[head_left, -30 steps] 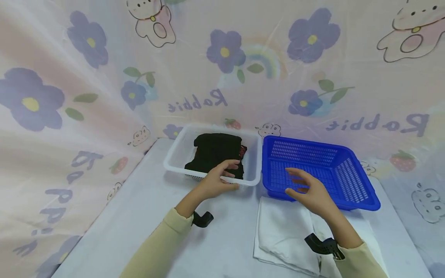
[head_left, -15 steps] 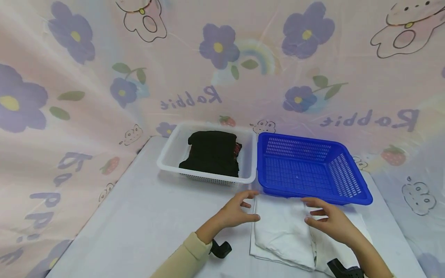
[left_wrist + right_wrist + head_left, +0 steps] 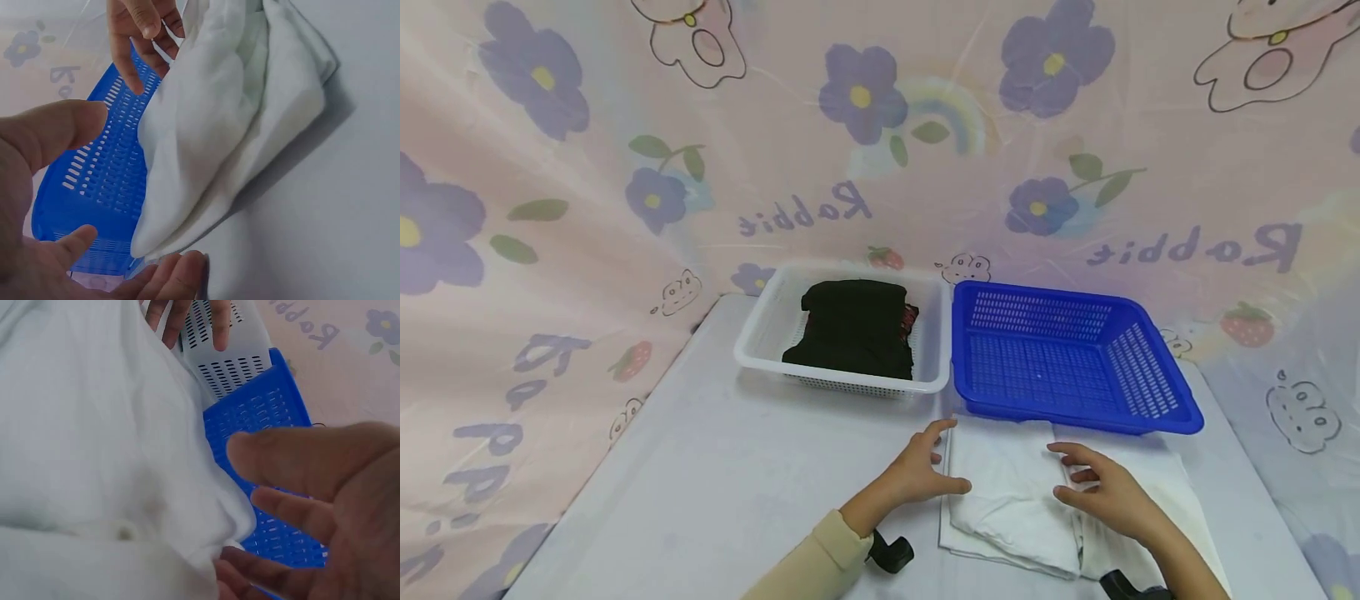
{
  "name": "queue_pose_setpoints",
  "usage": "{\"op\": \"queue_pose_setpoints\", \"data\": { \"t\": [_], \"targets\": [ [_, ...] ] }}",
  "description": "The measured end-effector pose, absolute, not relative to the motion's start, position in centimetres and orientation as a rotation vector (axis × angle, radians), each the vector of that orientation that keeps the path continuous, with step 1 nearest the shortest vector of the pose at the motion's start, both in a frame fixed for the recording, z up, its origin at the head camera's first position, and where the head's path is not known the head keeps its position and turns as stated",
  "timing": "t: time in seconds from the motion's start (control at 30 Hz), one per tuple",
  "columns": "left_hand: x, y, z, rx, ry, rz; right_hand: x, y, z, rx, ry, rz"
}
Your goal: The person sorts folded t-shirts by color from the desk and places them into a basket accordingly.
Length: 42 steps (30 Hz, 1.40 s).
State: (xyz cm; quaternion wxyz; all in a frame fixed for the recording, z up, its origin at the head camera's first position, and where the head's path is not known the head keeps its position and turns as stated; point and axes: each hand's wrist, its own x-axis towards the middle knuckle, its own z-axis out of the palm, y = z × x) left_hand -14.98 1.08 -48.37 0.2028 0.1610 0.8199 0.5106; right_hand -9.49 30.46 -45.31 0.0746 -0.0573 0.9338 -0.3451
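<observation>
A folded white cloth point(image 3: 1000, 492) lies on the table in front of the blue basket point(image 3: 1037, 400). My left hand point(image 3: 917, 471) is at the cloth's left edge, thumb over it and fingers apart. In the left wrist view, its fingertips point(image 3: 187, 269) meet the cloth's edge. My right hand point(image 3: 1105, 492) hovers over the cloth's right part, fingers loosely bent, thumb apart from them. In the right wrist view, its lower fingers point(image 3: 250, 562) are beside the cloth's edge and seem to touch it. Neither hand grips anything.
At the back left, a white basket point(image 3: 842, 379) holds dark folded clothing point(image 3: 857, 329). The blue basket stands beside it, with nothing visible inside. More white cloth point(image 3: 1142, 483) extends to the right on the white table point(image 3: 722, 467). A printed curtain point(image 3: 805, 167) hangs behind.
Both hands have come back toward me from the baskets, the left moving rightward, down to the folded white cloth. The dark clothing stays in the white basket. The head view has shifted slightly.
</observation>
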Motion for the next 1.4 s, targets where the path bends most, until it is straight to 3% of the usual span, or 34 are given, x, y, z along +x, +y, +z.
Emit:
{"op": "queue_pose_setpoints", "data": {
  "t": [0.83, 1.4],
  "targets": [
    [-14.5, 3.3, -49.7, 0.455, 2.205, 1.384, -9.4, 29.5, -45.5, -0.049, 2.791, -1.061],
    [-14.0, 2.3, -49.6, 0.408, 2.254, 1.36, -9.6, 27.6, -46.8, -0.292, 2.837, -0.871]
  ]
}}
